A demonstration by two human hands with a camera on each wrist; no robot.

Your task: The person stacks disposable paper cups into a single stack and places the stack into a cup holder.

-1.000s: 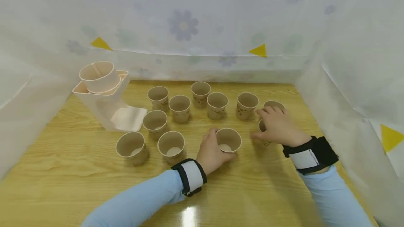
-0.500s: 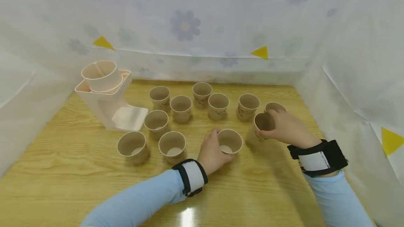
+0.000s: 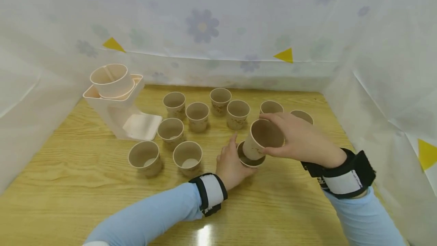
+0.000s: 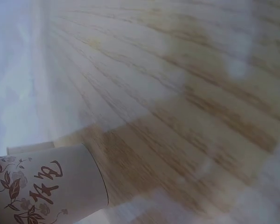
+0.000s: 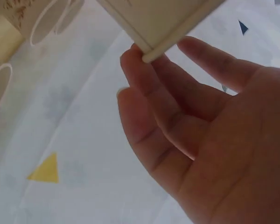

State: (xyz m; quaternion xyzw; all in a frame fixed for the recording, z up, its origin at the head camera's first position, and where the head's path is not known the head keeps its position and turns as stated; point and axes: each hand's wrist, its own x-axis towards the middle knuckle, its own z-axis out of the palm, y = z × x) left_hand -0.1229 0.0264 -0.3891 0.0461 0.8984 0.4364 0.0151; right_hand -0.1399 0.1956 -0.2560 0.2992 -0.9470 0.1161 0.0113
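My left hand grips a beige paper cup that stands on the wooden table. A second paper cup is in my right hand, tilted, its base in the mouth of the first. In the right wrist view, bent fingers meet the rim of the raised cup. Brown flowers and characters decorate the cup in the left wrist view, where little of my left hand shows. Part of the lower cup is hidden by my left fingers.
Several upright paper cups stand left of and behind my hands, among them a near-left cup and a far-right cup. At left is a pale stand with a round container on top. Patterned white curtains enclose the table.
My right hand has lifted a cup from the right and brought it left, over the cup in my left hand; its base now sits in that cup's mouth. My left hand has stayed nearly still.
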